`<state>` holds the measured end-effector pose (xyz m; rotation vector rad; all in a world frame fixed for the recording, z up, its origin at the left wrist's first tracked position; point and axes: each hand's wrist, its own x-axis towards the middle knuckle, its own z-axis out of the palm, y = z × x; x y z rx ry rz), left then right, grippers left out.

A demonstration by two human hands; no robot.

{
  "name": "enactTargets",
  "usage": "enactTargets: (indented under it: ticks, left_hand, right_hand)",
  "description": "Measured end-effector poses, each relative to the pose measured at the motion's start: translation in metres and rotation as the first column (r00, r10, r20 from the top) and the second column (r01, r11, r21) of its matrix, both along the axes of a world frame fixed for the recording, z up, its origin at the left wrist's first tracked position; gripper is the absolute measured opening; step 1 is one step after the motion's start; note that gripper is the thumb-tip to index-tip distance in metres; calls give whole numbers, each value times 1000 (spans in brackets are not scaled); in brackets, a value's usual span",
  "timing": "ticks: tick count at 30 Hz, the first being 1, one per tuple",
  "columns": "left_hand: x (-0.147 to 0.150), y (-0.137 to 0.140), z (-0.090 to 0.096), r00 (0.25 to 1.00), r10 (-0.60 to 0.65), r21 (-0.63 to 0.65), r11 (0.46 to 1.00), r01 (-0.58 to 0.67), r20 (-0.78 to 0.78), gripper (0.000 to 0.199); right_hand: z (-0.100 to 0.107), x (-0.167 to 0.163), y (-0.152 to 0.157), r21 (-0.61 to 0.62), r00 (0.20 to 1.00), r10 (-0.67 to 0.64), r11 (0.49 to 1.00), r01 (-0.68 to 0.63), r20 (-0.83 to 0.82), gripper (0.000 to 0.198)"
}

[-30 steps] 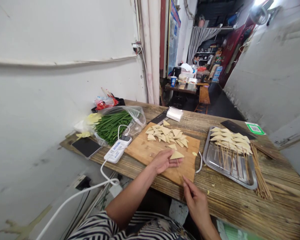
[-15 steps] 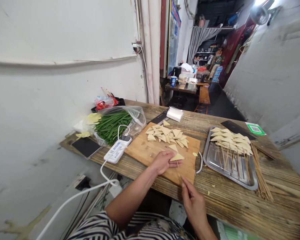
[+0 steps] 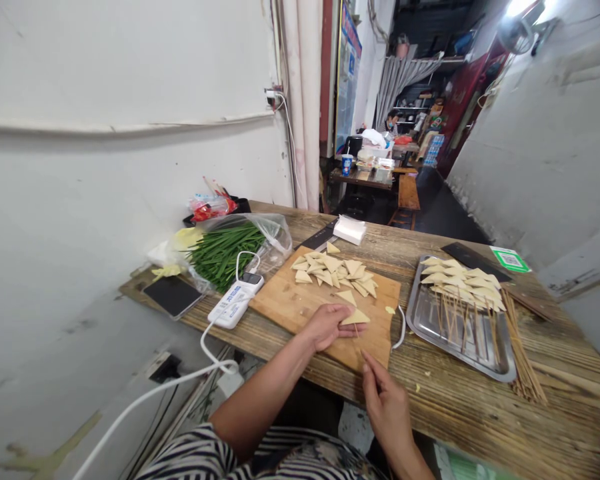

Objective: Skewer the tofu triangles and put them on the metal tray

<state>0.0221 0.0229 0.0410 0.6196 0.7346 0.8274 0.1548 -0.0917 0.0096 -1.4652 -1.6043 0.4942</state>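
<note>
My left hand (image 3: 330,325) pinches a pale tofu triangle (image 3: 356,317) above the front of the wooden cutting board (image 3: 285,303). From the triangle's lower edge a thin bamboo skewer (image 3: 357,331) runs down toward my right hand (image 3: 387,400), whose thumb and fingers are closed on its lower end past the board's front edge. Another loose triangle (image 3: 346,296) lies just behind my left fingers. Farther back on the board is a heap of tofu triangles (image 3: 335,268). To the right, a metal tray (image 3: 425,320) holds rows of skewered tofu triangles (image 3: 460,280).
Bare bamboo skewers (image 3: 525,360) lie along the tray's right side. Left of the board are a white power strip (image 3: 234,303) with a cable, green chives (image 3: 225,250) in a plastic bag, and a dark phone-like slab (image 3: 173,295). Tissues (image 3: 350,229) sit behind the board. A person sits far back.
Hardly anything differs. Both hands keep nearly the same pose around the triangle and skewer, and the view has shifted very slightly.
</note>
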Motion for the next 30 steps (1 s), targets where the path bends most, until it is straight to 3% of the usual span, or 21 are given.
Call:
enactTargets:
  ticks: [30]
  left_hand:
    - [-2,1,1,1000,-23,-19,1000,23,11,17]
  right_hand:
    - [12,-10,22,-80,999,-8,997,12,44,33]
